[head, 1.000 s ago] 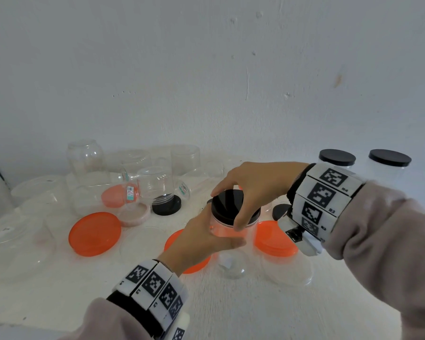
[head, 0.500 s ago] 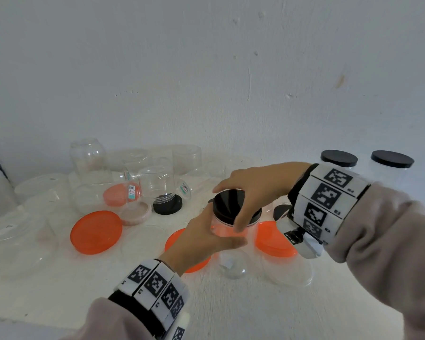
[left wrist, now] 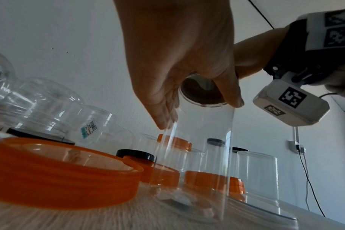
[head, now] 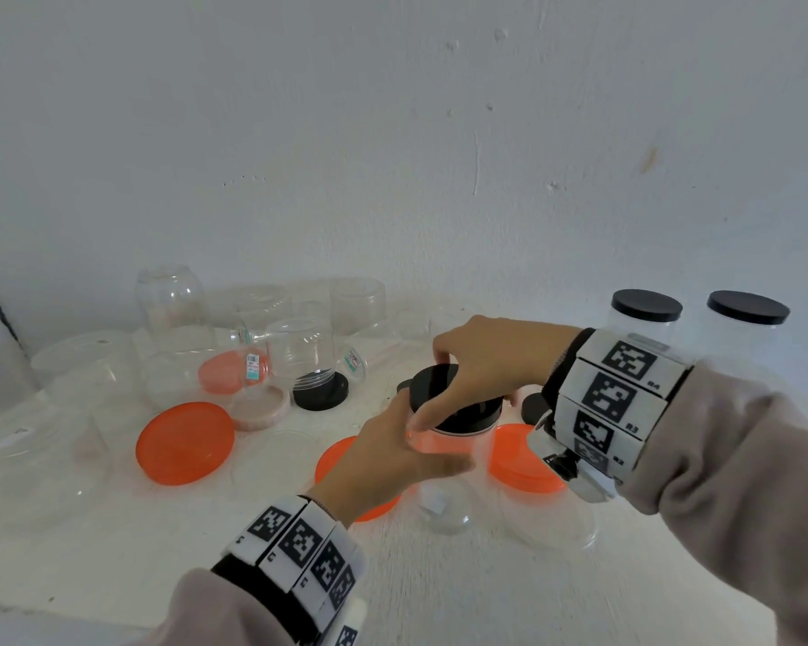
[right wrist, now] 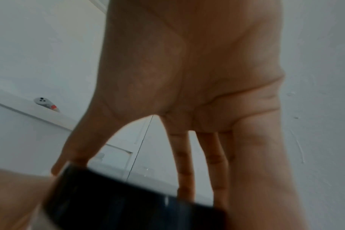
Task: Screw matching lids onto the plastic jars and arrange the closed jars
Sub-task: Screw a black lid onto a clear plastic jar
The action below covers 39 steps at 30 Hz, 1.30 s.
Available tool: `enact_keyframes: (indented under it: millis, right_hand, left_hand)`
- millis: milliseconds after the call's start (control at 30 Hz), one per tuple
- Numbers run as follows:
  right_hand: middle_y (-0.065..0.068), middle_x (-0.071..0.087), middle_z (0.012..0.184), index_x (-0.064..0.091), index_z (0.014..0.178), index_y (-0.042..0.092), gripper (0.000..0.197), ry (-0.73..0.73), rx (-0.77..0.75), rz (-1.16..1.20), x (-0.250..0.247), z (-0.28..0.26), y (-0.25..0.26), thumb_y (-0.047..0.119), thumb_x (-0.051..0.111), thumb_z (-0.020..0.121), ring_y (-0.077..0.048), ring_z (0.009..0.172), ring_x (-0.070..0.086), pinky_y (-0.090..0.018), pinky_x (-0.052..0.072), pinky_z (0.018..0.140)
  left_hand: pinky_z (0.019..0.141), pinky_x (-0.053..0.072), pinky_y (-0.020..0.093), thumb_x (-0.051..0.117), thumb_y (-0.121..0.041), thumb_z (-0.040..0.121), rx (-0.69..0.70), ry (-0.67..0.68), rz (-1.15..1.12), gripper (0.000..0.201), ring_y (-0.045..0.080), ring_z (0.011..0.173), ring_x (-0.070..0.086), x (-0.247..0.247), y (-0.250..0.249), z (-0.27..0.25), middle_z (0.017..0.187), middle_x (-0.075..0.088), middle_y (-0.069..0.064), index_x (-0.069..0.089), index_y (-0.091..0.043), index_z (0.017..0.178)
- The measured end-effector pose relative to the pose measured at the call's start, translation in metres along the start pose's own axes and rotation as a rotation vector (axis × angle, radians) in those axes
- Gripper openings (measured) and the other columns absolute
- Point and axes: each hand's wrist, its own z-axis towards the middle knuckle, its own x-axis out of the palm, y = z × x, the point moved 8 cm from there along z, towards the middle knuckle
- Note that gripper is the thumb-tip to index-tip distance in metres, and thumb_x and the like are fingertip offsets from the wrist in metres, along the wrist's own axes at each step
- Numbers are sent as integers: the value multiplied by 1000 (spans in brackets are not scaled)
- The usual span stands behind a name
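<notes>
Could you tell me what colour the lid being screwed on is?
Black lid, clearest in the head view.

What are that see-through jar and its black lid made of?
The jar looks like thin clear plastic: fully see-through with glossy streaks. The black lid seems opaque, smooth plastic with a slight sheen. Glass cannot be ruled out by look alone.

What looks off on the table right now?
A clear jar stands mouth-down on a loose black lid. Another jar lies on its side with an orange lid inside. The black lid under the right hand looks slightly tilted on its jar.
</notes>
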Motion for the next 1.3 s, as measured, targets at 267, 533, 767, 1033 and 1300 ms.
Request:
enact_keyframes:
  millis: [267, 533, 767, 1033, 1300]
  right_hand:
    - [20, 51, 118, 47, 128, 53, 78, 171, -165, -1, -7, -4, 13, 55, 83, 59, -9, 110, 51, -34, 48, 94]
    - [6, 64, 86, 60, 102, 27, 76, -18, -38, 7, -3, -1, 4, 85, 64, 53, -14, 54, 67, -21, 45, 49]
    - [17, 43, 123, 43, 134, 50, 79, 209, -152, -29, -2, -9, 14, 46, 83, 65, -13, 118, 46, -35, 45, 97]
    - [10, 59, 94, 59, 112, 32, 74, 23, -47, 3, -5, -4, 7, 78, 70, 55, -13, 64, 68, -26, 52, 58]
    - [17, 40, 123, 41, 135, 50, 77, 190, -125, 4, 0, -12, 11, 57, 78, 68, -9, 115, 43, -34, 43, 98]
  left_hand:
    - [72, 37, -5, 85, -42, 64, -1, 2, 18, 70, -26, 101, 46, 1, 1, 0, 111, 56, -37, 39, -59, 115]
    - [83, 38, 9, 84, -46, 59, -4, -19, -14, 72, -19, 107, 49, 2, 3, 0, 115, 57, -33, 38, -67, 111]
    - [73, 36, -5, 85, -40, 65, 17, -21, 17, 69, -25, 101, 47, 2, -1, 0, 106, 54, -45, 39, -59, 113]
    - [73, 40, 3, 83, -49, 57, 4, -26, -7, 69, -25, 99, 48, 2, 1, 0, 106, 56, -40, 39, -64, 108]
    - [72, 37, -4, 84, -47, 62, 17, -39, 27, 70, -25, 101, 47, 2, -1, 0, 111, 56, -35, 39, -60, 112]
